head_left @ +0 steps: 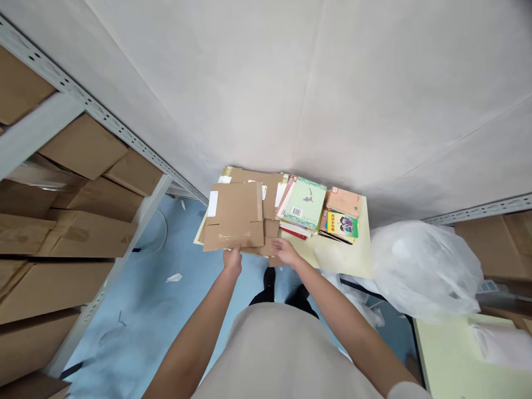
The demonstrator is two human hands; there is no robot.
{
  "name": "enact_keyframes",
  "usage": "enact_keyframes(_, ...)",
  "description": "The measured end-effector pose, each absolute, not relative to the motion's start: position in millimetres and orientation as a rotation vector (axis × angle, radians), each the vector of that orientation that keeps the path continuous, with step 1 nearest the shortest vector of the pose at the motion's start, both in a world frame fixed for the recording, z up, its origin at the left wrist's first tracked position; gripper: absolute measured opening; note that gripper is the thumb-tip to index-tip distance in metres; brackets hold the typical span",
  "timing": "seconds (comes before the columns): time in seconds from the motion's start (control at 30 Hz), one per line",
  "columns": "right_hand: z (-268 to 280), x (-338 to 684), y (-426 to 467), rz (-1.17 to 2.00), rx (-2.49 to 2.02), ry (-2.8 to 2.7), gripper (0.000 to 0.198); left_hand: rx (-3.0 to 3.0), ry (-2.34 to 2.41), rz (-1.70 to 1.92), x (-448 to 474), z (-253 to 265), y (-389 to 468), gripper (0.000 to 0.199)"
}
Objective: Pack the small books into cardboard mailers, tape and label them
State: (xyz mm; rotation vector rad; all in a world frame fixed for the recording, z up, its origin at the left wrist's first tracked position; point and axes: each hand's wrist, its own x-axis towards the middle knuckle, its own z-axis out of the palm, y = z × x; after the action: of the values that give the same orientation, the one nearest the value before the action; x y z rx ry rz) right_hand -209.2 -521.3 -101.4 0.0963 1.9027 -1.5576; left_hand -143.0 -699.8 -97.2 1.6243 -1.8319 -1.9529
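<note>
A flat piece of brown cardboard (233, 208) with a white label lies on top of other flattened cardboard (270, 188) on the pale yellow table. My left hand (233, 260) is closed on its near edge, thumb side toward the middle. To the right, my right hand (285, 252) has its fingers stretched out, beside the lower cardboard and holding nothing that I can see. Just beyond it is a stack of books, topped by a light green book (306, 202). Further right lie a yellow-and-green picture book (342, 224) and a salmon-coloured book (344, 201).
Shelving with cardboard boxes (87, 233) stands on the left. A large bundle of clear plastic (424, 271) bulges at the table's right end. Behind the table (362, 257) rises a pale wall (299, 83). Scraps of paper (174, 277) lie on the blue floor (162, 316).
</note>
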Motion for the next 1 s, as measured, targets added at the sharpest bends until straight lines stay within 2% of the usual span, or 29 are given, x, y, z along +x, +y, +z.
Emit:
enact_keyframes(0.23,-113,-225,-561,-1.630,0.194,1.836,0.051,1.917,-1.359,-1.999,-155,-108,-714,0.021)
enact_keyframes(0.47,-115,-229,-578,-1.601,0.216,1.776,0.072,1.958,-1.083,-2.034,-160,-112,-721,0.010)
enact_keyframes(0.53,-114,-231,-581,-1.535,0.218,1.839,0.064,1.904,-1.027,-2.049,-161,-110,-720,0.008)
enact_keyframes(0.67,-110,-233,-585,-1.468,0.168,1.906,0.028,1.782,-0.968,-2.061,-156,-99,-719,0.010)
enact_keyframes(0.73,-106,-230,-587,-1.470,0.135,1.901,0.018,1.740,-0.931,-2.045,-152,-91,-722,0.012)
enact_keyframes(0.9,-79,-213,-591,-1.501,0.031,1.928,0.014,1.595,-0.783,-1.983,-143,-67,-739,0.013)
enact_keyframes(1.0,-47,-203,-576,-1.557,-0.164,2.046,0.029,1.342,-0.985,-1.929,-149,-47,-747,0.008)
